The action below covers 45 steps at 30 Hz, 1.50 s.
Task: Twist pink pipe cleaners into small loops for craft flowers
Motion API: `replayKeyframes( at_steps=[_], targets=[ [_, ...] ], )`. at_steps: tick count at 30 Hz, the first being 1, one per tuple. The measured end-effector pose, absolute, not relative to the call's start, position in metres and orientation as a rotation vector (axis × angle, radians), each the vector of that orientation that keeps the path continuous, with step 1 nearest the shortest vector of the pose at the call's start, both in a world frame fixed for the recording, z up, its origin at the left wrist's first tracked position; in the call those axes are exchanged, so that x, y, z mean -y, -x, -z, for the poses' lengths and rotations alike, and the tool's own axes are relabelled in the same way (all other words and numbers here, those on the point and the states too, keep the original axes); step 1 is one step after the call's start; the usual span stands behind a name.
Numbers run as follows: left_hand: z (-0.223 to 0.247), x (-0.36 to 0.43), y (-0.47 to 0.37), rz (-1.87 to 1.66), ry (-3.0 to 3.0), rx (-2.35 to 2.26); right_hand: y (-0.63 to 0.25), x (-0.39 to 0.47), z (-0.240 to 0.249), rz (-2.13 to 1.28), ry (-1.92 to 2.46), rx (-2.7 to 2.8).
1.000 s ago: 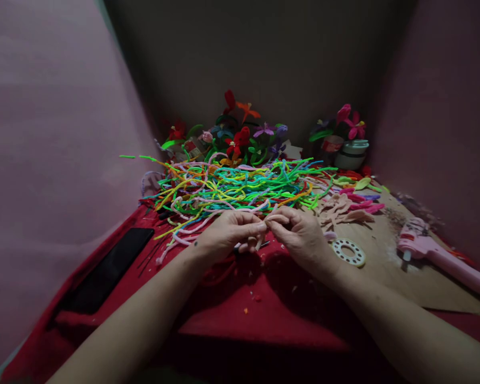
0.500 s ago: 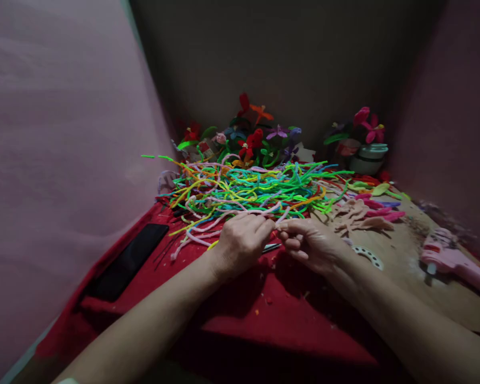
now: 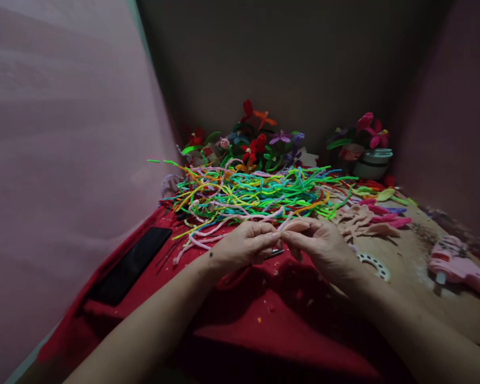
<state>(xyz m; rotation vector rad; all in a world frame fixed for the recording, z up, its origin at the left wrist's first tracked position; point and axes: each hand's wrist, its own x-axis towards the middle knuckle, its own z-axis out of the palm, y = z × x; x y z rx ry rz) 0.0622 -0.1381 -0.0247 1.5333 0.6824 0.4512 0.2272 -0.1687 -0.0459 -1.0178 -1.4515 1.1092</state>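
Observation:
My left hand (image 3: 250, 242) and my right hand (image 3: 316, 242) meet fingertip to fingertip over the red cloth (image 3: 240, 330). Between the right thumb and fingers shows a pale pinkish piece (image 3: 296, 226), thin and curved. The left thumb and forefinger are pinched at its left end; what they grip there is too small to make out. Just beyond the hands spreads a tangled heap of coloured pipe cleaners (image 3: 256, 186), green, yellow, pink and orange. A thin metallic tool (image 3: 276, 253) lies partly hidden under the hands.
A black phone (image 3: 134, 264) lies at left. On the brown board (image 3: 408, 298) at right are beige fuzzy pieces (image 3: 354, 220), a white ring with holes (image 3: 374, 265) and a pink glue gun (image 3: 456, 261). Fuzzy flowers (image 3: 256, 146) and a lidded jar (image 3: 373, 162) stand behind.
Both hands have turned, the left showing its thumb side and wrist more. The pale piece has come into view at the right fingers. The whole view has shifted slightly.

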Motion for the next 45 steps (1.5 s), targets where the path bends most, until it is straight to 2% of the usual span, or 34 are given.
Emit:
replayKeyframes(
  at_steps=[4, 9, 13, 17, 21, 28, 34, 36, 39, 42, 45],
  targets=[
    [0.030, 0.142, -0.065, -0.421, -1.727, -0.720, -0.224, 0.171, 0.048, -0.891, 1.056, 1.505],
    [0.050, 0.152, -0.073, -0.584, -2.608, -1.141, -0.219, 0.174, 0.052, -0.552, 1.148, 1.482],
    [0.060, 0.151, -0.074, -0.514, -2.782, -1.208, -0.221, 0.171, 0.053, -0.766, 1.135, 1.366],
    [0.061, 0.147, -0.070, -0.567, -2.846, -1.042, -0.224, 0.168, 0.055, -1.052, 1.085, 1.184],
    [0.050, 0.143, -0.067, -0.591, -2.577, -1.032, -0.224, 0.169, 0.053, -1.180, 0.991, 1.140],
    [0.029, 0.141, -0.071, -0.550, -2.099, -1.039, -0.220, 0.169, 0.050, -1.158, 0.861, 1.063],
    [0.013, 0.136, -0.071, -0.654, -1.714, -1.103, -0.224, 0.165, 0.056, -1.155, 0.953, 0.969],
    [0.002, 0.132, -0.073, -0.730, -1.695, -1.099, -0.221, 0.168, 0.059, -1.086, 1.006, 1.082],
    [-0.014, 0.129, -0.087, -0.717, -1.823, -1.079, -0.212, 0.178, 0.065, -0.927, 0.935, 1.568],
    [-0.019, 0.128, -0.114, -0.481, -2.007, -1.038, -0.205, 0.189, 0.069, -0.740, 0.760, 2.050],
    [-0.009, 0.126, -0.142, -0.218, -2.068, -1.025, -0.204, 0.194, 0.072, -0.638, 0.712, 2.250]
  ],
)
